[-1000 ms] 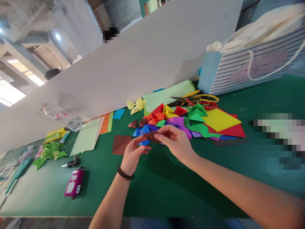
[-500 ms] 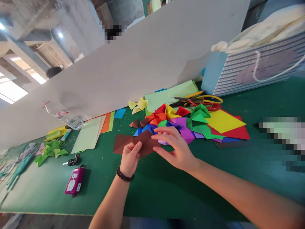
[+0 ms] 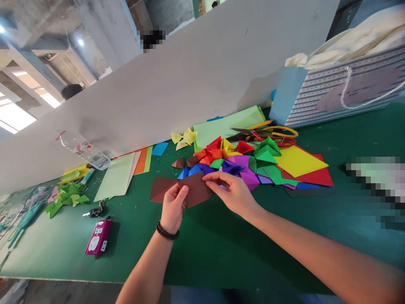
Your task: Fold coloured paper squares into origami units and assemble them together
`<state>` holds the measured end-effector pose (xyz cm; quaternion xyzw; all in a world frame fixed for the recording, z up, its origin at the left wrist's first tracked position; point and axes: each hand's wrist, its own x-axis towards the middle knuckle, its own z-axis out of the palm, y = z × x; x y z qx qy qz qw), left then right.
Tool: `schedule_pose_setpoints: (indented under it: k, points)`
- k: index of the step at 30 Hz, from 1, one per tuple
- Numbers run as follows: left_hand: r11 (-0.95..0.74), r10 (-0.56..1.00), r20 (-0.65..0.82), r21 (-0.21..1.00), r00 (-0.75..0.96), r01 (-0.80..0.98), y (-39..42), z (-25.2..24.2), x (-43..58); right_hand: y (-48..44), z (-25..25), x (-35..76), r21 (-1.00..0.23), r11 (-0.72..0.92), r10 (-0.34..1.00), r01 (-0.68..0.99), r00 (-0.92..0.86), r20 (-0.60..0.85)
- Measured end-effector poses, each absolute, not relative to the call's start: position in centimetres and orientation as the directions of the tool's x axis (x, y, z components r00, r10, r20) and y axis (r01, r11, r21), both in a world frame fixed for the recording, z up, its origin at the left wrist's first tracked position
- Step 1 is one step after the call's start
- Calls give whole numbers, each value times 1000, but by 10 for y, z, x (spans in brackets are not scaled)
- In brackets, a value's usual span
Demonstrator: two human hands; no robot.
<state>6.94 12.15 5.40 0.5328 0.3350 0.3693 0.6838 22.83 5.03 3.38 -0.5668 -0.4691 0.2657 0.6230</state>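
My left hand (image 3: pixel 172 207) pinches the near left corner of a brown paper square (image 3: pixel 196 190), thumb on top. My right hand (image 3: pixel 232 192) pinches the same square at its far right corner. The brown paper is held just above the green table (image 3: pixel 221 249). A second brown folded sheet (image 3: pixel 160 188) lies flat to the left, partly behind it. Just beyond my hands sits a heap of folded coloured paper pieces (image 3: pixel 236 160) in red, orange, yellow, green, blue and purple.
Flat yellow (image 3: pixel 297 160) and red sheets lie right of the heap, scissors (image 3: pixel 262 134) behind them. A striped gift bag (image 3: pixel 335 97) stands at the back right. Pale green sheets (image 3: pixel 116 177), a plastic bottle (image 3: pixel 84 153), keys (image 3: pixel 93 212) and a pink case (image 3: pixel 98 237) lie left. A white board wall (image 3: pixel 190 84) runs behind.
The small folded brown piece between my fingers has opened out into a flat square. My right hand went from spread over it to pinching its far corner.
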Motion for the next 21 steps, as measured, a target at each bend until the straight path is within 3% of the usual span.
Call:
schedule_pose_setpoints:
  k: [2, 4, 7, 10, 12, 14, 18, 21]
  points:
    - [196, 857, -93, 968, 506, -153, 122, 54, 70, 50, 34, 229, -949, 208, 852, 237, 433, 294]
    - [217, 853, -107, 962, 510, -162, 122, 53, 70, 48, 34, 230, -886, 266, 816, 379, 401, 416]
    - [225, 866, -109, 957, 488, -185, 124, 52, 71, 46, 33, 230, -594, 412, 717, 691, 157, 680]
    - [228, 882, -106, 949, 460, -219, 125, 51, 71, 45, 31, 230, -374, 481, 634, 793, -21, 773]
    - [246, 881, -109, 937, 460, -250, 125, 50, 72, 45, 31, 230, -407, 511, 608, 757, 17, 794]
    - [224, 874, -78, 941, 480, -255, 123, 49, 73, 44, 32, 231, -534, 507, 637, 676, 123, 761]
    - [128, 883, 6, 958, 469, -255, 117, 47, 76, 42, 32, 229, -842, 347, 755, 414, 409, 512]
    - [185, 863, -27, 946, 504, -267, 114, 46, 77, 40, 30, 225, -929, 262, 793, 261, 491, 361]
